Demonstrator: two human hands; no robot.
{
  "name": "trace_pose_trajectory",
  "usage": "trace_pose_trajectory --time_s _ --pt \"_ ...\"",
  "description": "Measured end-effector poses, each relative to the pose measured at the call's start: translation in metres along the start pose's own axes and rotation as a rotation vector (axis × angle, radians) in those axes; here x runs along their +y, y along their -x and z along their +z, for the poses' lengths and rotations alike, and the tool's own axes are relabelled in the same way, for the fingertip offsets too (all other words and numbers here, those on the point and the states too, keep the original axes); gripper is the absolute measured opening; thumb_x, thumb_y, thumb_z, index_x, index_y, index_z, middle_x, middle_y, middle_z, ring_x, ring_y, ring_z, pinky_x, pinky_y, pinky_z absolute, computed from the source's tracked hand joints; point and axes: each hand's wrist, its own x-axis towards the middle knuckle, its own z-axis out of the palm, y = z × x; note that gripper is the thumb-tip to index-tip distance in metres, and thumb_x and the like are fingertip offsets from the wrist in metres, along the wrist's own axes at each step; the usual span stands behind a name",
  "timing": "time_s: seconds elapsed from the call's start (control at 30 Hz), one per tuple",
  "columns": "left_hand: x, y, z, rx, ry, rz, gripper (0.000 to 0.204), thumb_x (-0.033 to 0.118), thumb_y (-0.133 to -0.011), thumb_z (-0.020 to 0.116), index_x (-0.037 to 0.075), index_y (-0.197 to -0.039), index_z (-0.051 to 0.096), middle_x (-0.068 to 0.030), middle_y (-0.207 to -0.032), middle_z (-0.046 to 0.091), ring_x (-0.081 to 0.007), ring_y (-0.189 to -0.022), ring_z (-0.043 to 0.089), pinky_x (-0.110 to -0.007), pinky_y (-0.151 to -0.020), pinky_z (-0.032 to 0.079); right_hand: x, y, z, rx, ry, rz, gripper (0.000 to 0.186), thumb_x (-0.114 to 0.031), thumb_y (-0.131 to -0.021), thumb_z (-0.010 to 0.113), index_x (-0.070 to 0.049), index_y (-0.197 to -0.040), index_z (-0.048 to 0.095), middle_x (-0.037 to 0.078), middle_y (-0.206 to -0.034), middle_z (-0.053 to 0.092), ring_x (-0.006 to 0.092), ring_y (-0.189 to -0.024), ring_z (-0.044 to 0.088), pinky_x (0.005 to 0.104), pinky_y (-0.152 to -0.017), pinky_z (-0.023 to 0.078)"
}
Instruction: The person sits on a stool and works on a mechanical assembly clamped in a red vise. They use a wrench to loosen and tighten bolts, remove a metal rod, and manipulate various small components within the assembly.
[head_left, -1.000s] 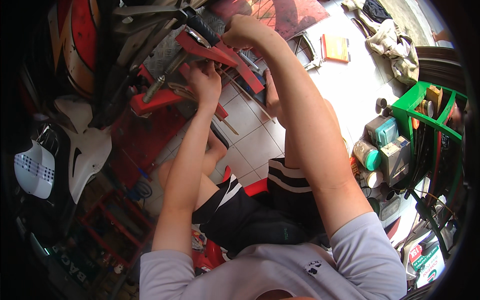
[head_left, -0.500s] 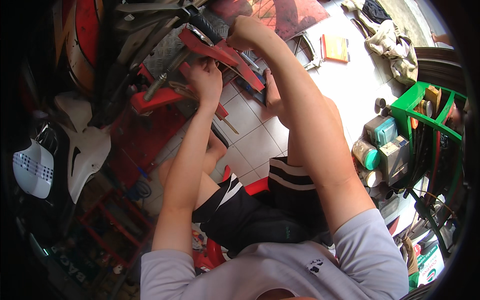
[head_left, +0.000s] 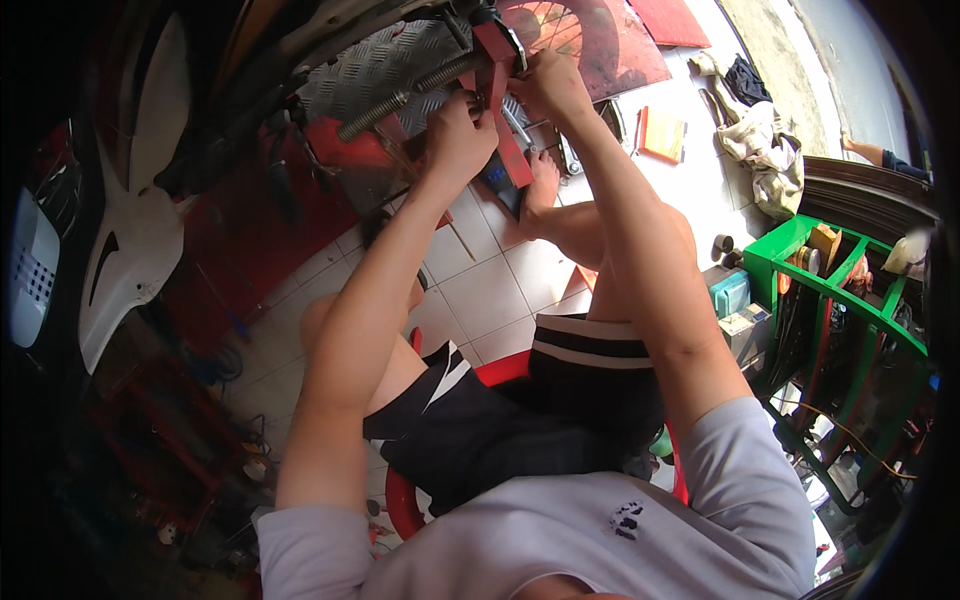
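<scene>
I sit on a red stool (head_left: 498, 370) with both arms stretched forward to a motorcycle's underside. My left hand (head_left: 458, 138) is closed around a red metal bracket (head_left: 497, 70) near a coil spring (head_left: 400, 95). My right hand (head_left: 548, 85) grips the same red bracket a little higher and to the right, by a black part (head_left: 480, 14) at its top. What lies under the fingers is hidden. A ribbed metal footplate (head_left: 375, 65) sits just left of my hands.
A white fairing panel (head_left: 135, 240) leans at the left. A green rack (head_left: 830, 290) with boxes and bottles stands at the right. Rags (head_left: 760, 140), an orange booklet (head_left: 662, 133) and tools lie on the white tiled floor (head_left: 490, 295) ahead. A red mat (head_left: 590, 45) lies beyond.
Both hands have stayed on the red bracket while the view shifted, so they sit higher and further right in frame. The left hand has moved up closer to the right hand.
</scene>
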Motion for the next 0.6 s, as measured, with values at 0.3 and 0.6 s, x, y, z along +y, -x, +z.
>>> trace_pose_trajectory --time_s 0.3,0.6 --pt "0.001 0.004 -0.004 -0.003 -0.061 -0.018 0.027 0.011 -0.079 0.059 -0.004 -0.102 0.059 -0.0175 -0.094 0.068 -0.0274 -0.086 0.067 -0.035 -0.077 0.053 -0.009 0.002 0.003 0.075 0.030 0.003 0.022 -0.024 -0.071 0.070 -0.002 -0.072 0.069 0.011 -0.063 0.065 0.0205 -0.060 0.066 0.0324 -0.061 0.051" --pt "-0.001 -0.001 0.001 0.035 -0.122 -0.009 0.023 0.012 -0.076 0.061 -0.003 -0.093 0.062 -0.0172 -0.087 0.068 -0.0274 -0.080 0.068 -0.035 -0.073 0.053 0.026 -0.011 0.018 -0.022 -0.443 0.229 0.020 -0.018 -0.066 0.076 -0.001 -0.077 0.070 0.005 -0.068 0.066 0.0106 -0.060 0.062 0.0255 -0.058 0.048"
